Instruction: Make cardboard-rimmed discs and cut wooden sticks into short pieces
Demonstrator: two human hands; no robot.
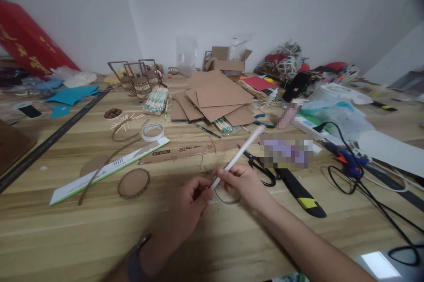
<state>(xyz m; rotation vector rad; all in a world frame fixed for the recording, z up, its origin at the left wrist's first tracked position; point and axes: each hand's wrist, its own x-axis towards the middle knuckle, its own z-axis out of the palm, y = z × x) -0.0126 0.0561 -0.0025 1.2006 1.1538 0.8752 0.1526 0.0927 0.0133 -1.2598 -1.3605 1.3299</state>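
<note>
Hands [189, 206] [247, 184], two, pinch one white strip [239, 154], apparently paper.

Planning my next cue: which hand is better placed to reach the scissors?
Right, probably: the right hand is nearer the black-handled scissors than the left hand, though both hold the white strip.

Wood-grain table [66, 238] under cardboard sheets [220, 89]
</note>
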